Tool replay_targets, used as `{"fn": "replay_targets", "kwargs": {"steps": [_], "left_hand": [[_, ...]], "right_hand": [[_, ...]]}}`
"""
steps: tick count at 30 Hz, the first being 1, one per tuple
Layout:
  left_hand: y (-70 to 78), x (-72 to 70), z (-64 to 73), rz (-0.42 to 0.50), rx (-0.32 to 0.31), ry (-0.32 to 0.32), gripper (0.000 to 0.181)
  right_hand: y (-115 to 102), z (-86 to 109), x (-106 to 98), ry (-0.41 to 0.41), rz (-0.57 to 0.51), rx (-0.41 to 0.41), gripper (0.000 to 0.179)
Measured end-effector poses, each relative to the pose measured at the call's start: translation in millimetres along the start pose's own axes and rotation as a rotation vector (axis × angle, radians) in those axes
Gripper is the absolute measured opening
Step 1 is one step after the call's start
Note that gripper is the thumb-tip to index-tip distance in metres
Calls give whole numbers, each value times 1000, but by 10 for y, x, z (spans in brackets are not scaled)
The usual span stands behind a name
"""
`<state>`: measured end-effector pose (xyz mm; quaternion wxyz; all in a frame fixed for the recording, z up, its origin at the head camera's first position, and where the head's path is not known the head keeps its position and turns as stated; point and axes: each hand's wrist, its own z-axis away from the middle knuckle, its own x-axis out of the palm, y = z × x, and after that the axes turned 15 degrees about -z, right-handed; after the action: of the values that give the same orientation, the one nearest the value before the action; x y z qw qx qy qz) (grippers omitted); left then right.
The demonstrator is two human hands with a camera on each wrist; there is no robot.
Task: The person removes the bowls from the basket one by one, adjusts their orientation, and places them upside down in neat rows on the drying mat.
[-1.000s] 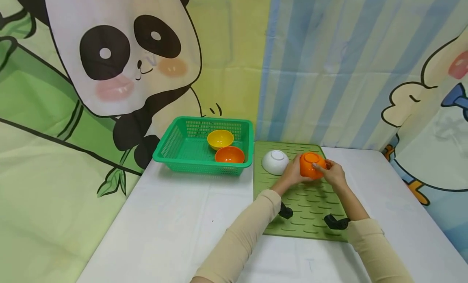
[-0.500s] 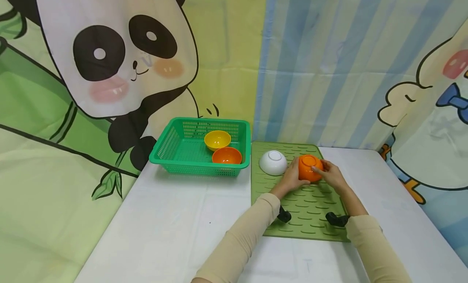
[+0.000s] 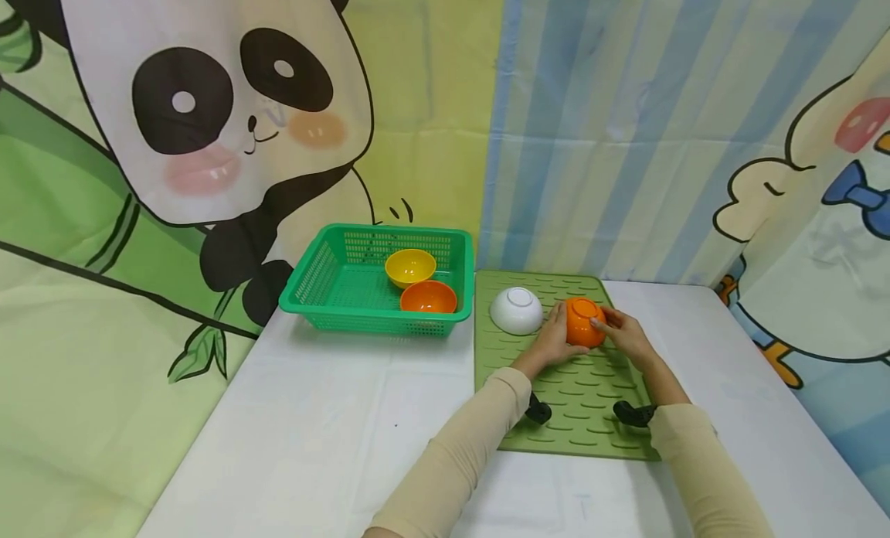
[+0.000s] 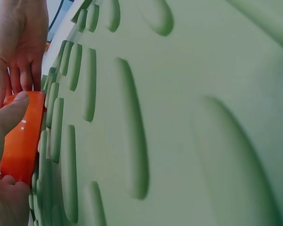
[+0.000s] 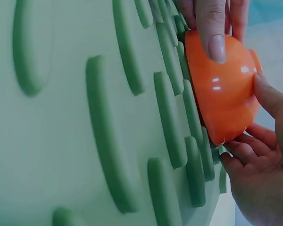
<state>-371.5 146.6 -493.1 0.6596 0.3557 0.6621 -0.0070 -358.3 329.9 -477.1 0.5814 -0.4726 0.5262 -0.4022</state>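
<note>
An orange bowl (image 3: 585, 324) stands upside down on the green ridged mat (image 3: 577, 399), its foot ring facing up. My left hand (image 3: 549, 341) holds it from the left; in the left wrist view that thumb lies along the bowl's near side. From the right, my right hand (image 3: 626, 335) grips the bowl, thumb on its wall by the foot and fingers down near the rim, as the right wrist view shows. Just left of my left hand sits a white bowl (image 3: 516, 314), also upside down on the mat.
A green plastic basket (image 3: 375, 319) stands on the white table (image 3: 313, 437) left of the mat. It contains a yellow bowl (image 3: 410, 267) and another orange bowl (image 3: 429, 297), both right side up. A printed curtain (image 3: 431, 136) hangs behind the table.
The orange bowl has come down slightly onto the mat between both hands, which stay on it. The whole head view has shifted a little to the left.
</note>
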Motion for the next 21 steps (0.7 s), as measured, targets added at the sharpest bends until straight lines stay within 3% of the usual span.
{"fn": "replay_targets", "kwargs": {"steps": [21], "left_hand": [[-53, 40, -35, -1, 16, -24, 103]], "right_hand": [[23, -14, 17, 23, -25, 17, 76]]}}
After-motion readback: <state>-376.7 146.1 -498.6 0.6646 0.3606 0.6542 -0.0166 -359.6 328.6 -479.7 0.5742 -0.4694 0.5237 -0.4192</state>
